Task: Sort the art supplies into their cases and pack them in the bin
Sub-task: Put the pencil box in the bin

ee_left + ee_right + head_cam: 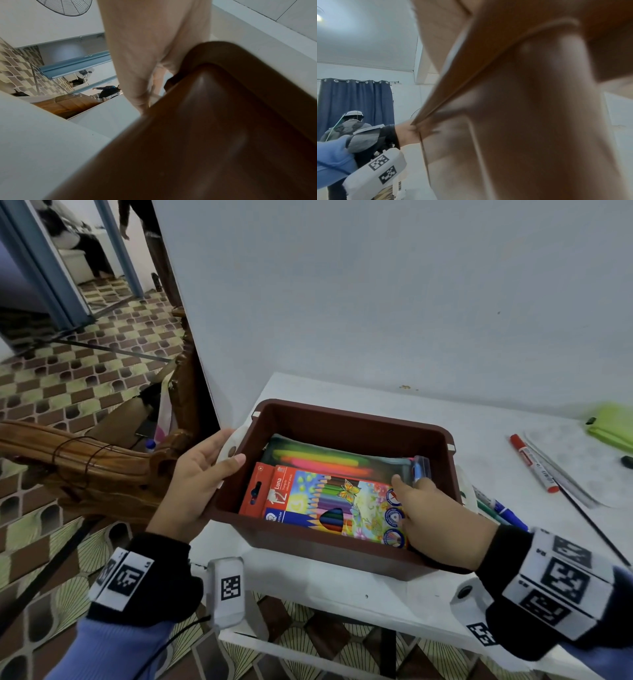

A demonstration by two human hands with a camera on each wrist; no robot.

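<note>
A brown plastic bin point(356, 419) stands on the white table point(342, 587). Inside it an orange box of coloured pencils point(329, 501) lies flat in front of a clear pouch of bright highlighters point(325, 460). My left hand point(205, 470) grips the bin's left rim, thumb over the edge and fingers outside. My right hand point(435, 515) grips the bin's near right corner, its thumb inside by the pencil box and its fingers hidden. Both wrist views are filled by the bin's brown wall point(214, 135) point(539, 108).
Right of the bin, a red marker point(531, 463), a blue marker point(507, 513), a clear ruler point(561, 470) and a green pouch point(613, 426) lie on the table. A carved wooden chair point(85, 463) stands left of the table. The wall is close behind.
</note>
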